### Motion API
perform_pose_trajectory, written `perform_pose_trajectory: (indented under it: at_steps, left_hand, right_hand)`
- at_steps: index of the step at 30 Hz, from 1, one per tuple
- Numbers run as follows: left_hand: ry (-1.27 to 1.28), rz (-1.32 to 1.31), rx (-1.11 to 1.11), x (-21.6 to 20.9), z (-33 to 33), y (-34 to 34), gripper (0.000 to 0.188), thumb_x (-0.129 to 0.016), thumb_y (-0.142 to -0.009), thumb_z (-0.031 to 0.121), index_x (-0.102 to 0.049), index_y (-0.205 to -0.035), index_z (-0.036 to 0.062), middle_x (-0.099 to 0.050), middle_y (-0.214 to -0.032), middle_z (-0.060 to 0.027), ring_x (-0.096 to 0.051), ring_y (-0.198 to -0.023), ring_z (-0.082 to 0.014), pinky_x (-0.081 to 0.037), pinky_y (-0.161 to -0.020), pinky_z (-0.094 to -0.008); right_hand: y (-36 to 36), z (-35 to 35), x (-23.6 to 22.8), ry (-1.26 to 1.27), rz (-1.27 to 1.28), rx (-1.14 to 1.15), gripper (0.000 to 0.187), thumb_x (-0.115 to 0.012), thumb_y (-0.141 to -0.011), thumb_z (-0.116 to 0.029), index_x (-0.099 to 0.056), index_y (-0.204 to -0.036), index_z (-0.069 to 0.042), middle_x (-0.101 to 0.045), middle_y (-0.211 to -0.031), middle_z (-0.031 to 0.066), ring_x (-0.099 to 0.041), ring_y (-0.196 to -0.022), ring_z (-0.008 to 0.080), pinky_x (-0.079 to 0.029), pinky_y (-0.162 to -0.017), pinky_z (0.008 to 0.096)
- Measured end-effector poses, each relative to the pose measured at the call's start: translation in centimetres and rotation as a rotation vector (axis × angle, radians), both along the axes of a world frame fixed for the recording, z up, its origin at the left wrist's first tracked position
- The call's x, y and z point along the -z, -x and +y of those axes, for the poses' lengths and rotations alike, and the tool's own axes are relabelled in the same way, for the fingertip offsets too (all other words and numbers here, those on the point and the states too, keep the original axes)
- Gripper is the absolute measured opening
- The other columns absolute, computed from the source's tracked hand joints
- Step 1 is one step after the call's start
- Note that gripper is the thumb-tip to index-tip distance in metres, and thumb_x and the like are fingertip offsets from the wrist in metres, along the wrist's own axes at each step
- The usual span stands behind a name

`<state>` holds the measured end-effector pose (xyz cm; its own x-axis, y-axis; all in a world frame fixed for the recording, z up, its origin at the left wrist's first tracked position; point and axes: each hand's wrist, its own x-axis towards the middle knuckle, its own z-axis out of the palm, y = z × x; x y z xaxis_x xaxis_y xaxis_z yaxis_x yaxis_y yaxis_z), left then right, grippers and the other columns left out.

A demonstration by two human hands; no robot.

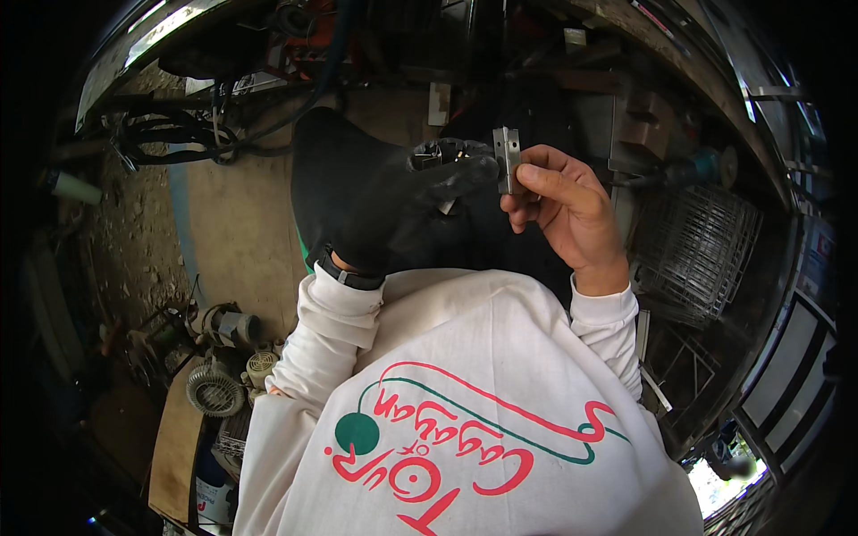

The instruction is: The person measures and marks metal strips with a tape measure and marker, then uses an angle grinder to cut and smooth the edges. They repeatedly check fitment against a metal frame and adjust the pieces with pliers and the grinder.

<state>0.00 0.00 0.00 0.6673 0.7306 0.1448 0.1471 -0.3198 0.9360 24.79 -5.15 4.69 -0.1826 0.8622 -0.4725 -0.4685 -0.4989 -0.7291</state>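
A short, grey metal strip with small holes and a folded edge stands upright in front of me. My right hand, bare, pinches its right side between thumb and fingers. On the other side, my left hand wears a black glove, its fingertips at the strip's left edge. Those gloved fingers are curled in. Something dark with small shiny bits shows at the left palm, too dim to name. Both hands are over my dark-clothed lap.
Coiled black hose lies at the far left, beside a brown board. Electric motors stand at the near left. To the right are a stack of wire racks and a teal power tool with a disc.
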Motion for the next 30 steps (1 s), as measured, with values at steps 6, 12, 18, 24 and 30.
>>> perform_pose_trajectory:
  at_steps: [6, 12, 18, 24, 30]
  left_hand:
    - [0.155, -0.16, -0.077, -0.6, -0.8, -2.2, 0.038, -0.069, -0.093, 0.002, -0.073, -0.13, 0.0027, -0.074, -0.108, -0.0057, -0.062, -0.076, -0.0119, -0.05, -0.066, -0.0262]
    - [0.487, -0.222, -0.143, -0.6, -0.9, -2.3, 0.026, -0.069, -0.098, 0.014, -0.075, -0.121, 0.0025, -0.073, -0.094, -0.0006, -0.057, -0.07, -0.0061, -0.045, -0.061, -0.0223]
    - [0.428, -0.191, -0.076, -0.9, -0.7, -1.8, 0.034, -0.064, -0.093, -0.005, -0.071, -0.126, -0.0035, -0.068, -0.092, -0.0062, -0.055, -0.066, -0.0111, -0.044, -0.057, -0.0264]
    - [0.493, -0.204, -0.132, -0.8, -0.8, -1.9, 0.028, -0.065, -0.097, 0.006, -0.073, -0.123, -0.0004, -0.071, -0.095, -0.004, -0.056, -0.069, -0.0088, -0.045, -0.06, -0.0246]
    - [0.524, -0.101, -0.09, -1.0, -0.4, -1.2, 0.029, -0.067, -0.101, 0.019, -0.072, -0.125, 0.003, -0.073, -0.101, -0.0023, -0.061, -0.08, -0.0082, -0.049, -0.07, -0.0243]
  right_hand:
    - [-0.2, -0.8, -0.5, 0.002, -0.188, 0.052, 0.025, -0.077, -0.096, -0.023, -0.073, -0.106, 0.0, -0.075, -0.09, 0.0082, -0.074, -0.077, 0.0141, -0.057, -0.063, 0.0259]
    - [0.2, -0.6, -0.2, -0.027, -0.2, 0.047, 0.023, -0.078, -0.095, -0.022, -0.073, -0.104, -0.001, -0.074, -0.087, 0.0055, -0.072, -0.074, 0.012, -0.055, -0.062, 0.0238]
    - [0.4, -0.6, 0.5, -0.05, -0.156, 0.038, 0.021, -0.078, -0.095, -0.021, -0.074, -0.103, -0.002, -0.073, -0.085, 0.0036, -0.07, -0.073, 0.0104, -0.052, -0.062, 0.0227]
    - [0.5, 0.0, 0.3, -0.068, -0.192, 0.016, 0.018, -0.077, -0.096, -0.02, -0.074, -0.102, -0.003, -0.072, -0.084, 0.0031, -0.067, -0.075, 0.0093, -0.049, -0.064, 0.0229]
    - [1.4, -0.1, 0.1, -0.079, -0.214, 0.055, 0.021, -0.074, -0.099, -0.021, -0.072, -0.108, -0.002, -0.073, -0.088, 0.0031, -0.067, -0.077, 0.0103, -0.052, -0.067, 0.0248]
